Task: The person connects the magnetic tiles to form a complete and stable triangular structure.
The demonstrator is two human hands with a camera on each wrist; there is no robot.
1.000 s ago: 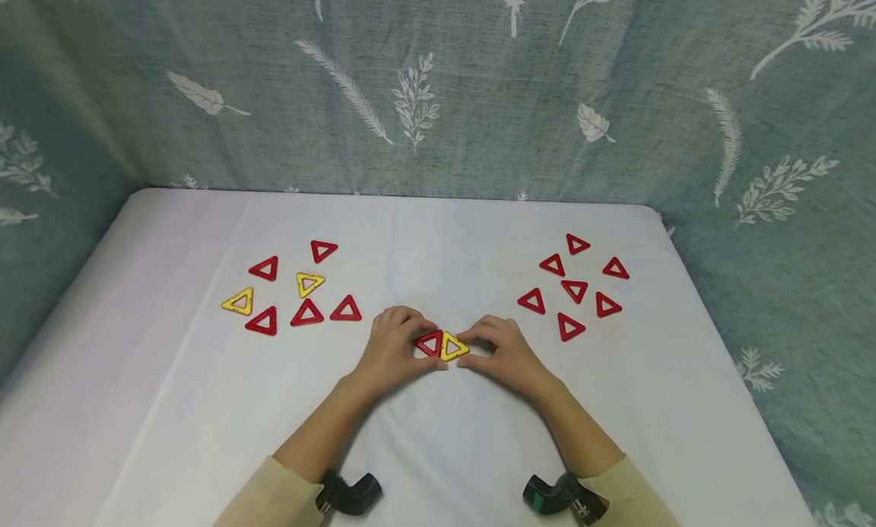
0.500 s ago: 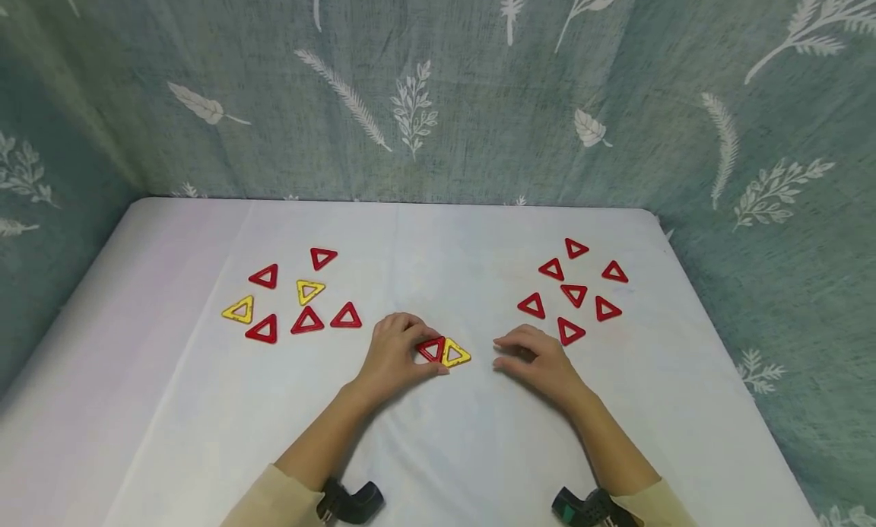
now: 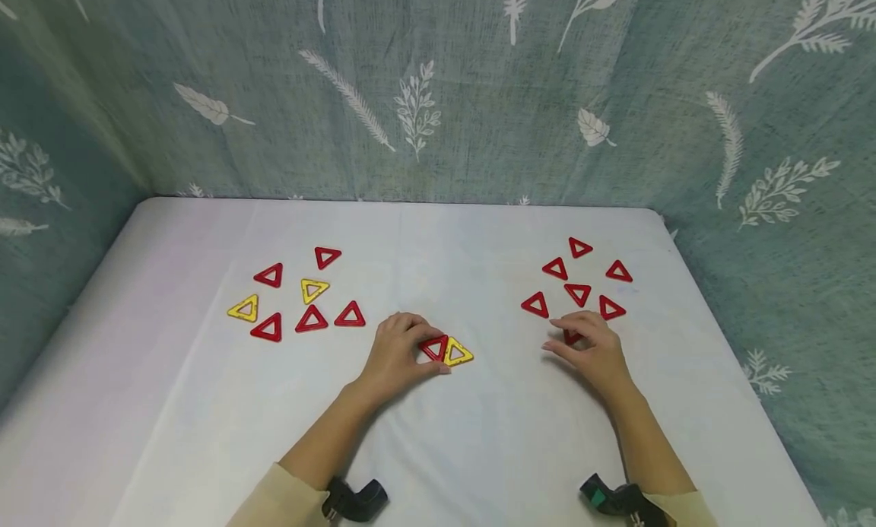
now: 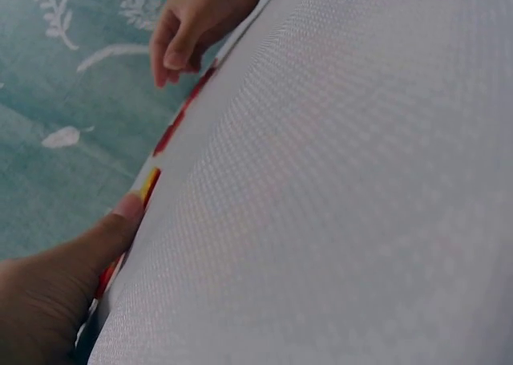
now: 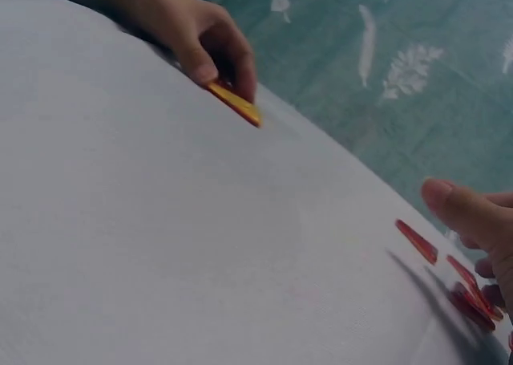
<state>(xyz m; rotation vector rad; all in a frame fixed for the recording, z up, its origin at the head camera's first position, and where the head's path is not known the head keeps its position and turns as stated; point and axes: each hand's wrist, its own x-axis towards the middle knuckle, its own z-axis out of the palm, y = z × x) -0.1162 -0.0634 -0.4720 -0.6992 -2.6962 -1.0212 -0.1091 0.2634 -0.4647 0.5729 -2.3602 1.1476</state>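
Observation:
Near the middle of the table, my left hand (image 3: 393, 352) grips a red triangular magnetic tile (image 3: 445, 345) between thumb and fingers. A yellow triangular tile (image 3: 466, 354) lies edge to edge with it, forming a diamond. In the right wrist view, the left hand's thumb and fingers are at the yellow piece (image 5: 245, 108). My right hand (image 3: 597, 353) hovers at the right-hand group, thumb and fingers parted and nothing held. Beneath its fingers is another red triangular tile (image 3: 571, 335), partly hidden by the hand.
Several red tiles (image 3: 577, 294) lie spread around the right hand. At the left is a second group of red tiles (image 3: 312, 319) with two yellow tiles (image 3: 244, 309). A white cloth (image 3: 452, 261) covers the table, and a leaf-patterned green curtain (image 3: 479, 131) hangs behind.
My right hand has let go of the yellow tile and moved right, over the red tiles there. My left hand stays in place, still holding the red tile.

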